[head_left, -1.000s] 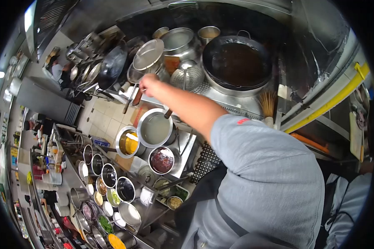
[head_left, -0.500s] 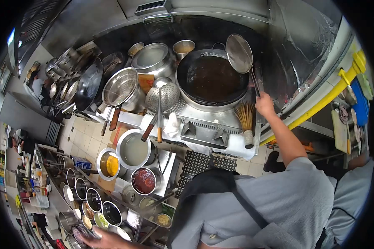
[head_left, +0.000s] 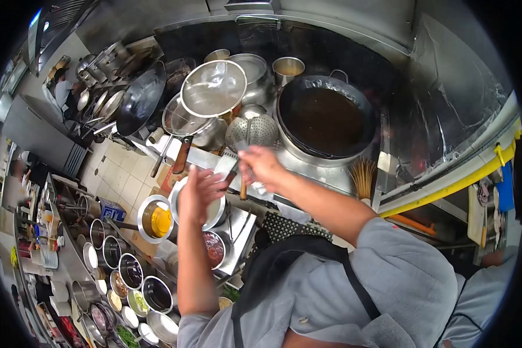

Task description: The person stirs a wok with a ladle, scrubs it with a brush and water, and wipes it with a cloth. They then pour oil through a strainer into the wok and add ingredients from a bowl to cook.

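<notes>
My left hand (head_left: 198, 191) is raised in front of the stove edge. Its fingers are stretched out and apart, and nothing shows in it. Close by on the right, my right hand (head_left: 264, 167) has bent fingers smeared by motion. I cannot make out anything in its grip. Behind it lie a perforated ladle (head_left: 263, 131) and its wooden handle. A round fine-mesh strainer (head_left: 213, 88) is tilted over the pots, with no handle visible between it and my right hand. The wok (head_left: 325, 119) of dark liquid stands on the burner to the right.
A bamboo brush (head_left: 363, 178) stands at the stove's right edge. Below my left hand are bowls, one with yellow liquid (head_left: 160, 222) and one with red sauce (head_left: 216, 249). Several sauce pots (head_left: 131, 272) fill the left counter. An empty wok (head_left: 142, 98) leans at the left.
The mesh strainer has moved from above the wok to over the pots on the left. My right hand has come left, away from the wok. My left hand has risen from the containers.
</notes>
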A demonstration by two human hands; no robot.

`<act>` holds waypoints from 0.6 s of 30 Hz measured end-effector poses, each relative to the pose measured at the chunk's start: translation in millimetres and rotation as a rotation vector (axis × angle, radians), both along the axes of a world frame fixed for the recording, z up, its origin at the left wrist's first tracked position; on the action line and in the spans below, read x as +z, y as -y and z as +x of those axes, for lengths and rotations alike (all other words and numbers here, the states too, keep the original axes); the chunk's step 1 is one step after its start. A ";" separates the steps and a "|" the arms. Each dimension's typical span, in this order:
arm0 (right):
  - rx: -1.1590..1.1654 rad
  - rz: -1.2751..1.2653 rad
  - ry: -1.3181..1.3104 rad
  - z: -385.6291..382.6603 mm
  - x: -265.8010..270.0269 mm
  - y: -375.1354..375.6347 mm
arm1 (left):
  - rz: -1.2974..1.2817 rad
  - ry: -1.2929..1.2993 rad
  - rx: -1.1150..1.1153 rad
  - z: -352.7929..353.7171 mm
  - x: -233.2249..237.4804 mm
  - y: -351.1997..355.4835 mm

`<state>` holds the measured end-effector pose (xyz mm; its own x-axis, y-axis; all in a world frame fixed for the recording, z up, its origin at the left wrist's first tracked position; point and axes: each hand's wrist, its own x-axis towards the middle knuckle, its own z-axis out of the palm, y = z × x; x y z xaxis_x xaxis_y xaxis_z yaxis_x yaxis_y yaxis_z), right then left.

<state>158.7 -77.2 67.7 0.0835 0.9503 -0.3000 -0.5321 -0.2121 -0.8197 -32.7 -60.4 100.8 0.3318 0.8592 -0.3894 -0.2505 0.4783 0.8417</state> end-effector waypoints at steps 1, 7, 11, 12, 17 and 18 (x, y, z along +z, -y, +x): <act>0.014 0.032 -0.120 -22.9 7.9 2.0 | -0.164 0.234 -0.103 13.3 -7.9 -14.6; 0.265 -0.608 0.040 -38.6 -142.4 16.6 | 0.014 -0.069 -0.075 -5.1 -22.1 -102.9; 0.054 -0.799 -0.371 -57.6 -177.9 -30.7 | -0.147 0.177 -0.160 -56.8 19.4 -125.1; 0.144 -0.701 -0.311 -55.6 -178.6 -33.8 | -0.092 0.099 -0.130 -71.4 16.7 -132.0; 0.063 -0.436 -0.537 -36.6 -147.8 -74.4 | -0.027 0.138 -0.212 -114.9 -15.1 -148.9; 0.065 -0.456 -0.514 -31.7 -143.8 -83.8 | -0.070 0.155 -0.200 -119.6 -25.3 -148.8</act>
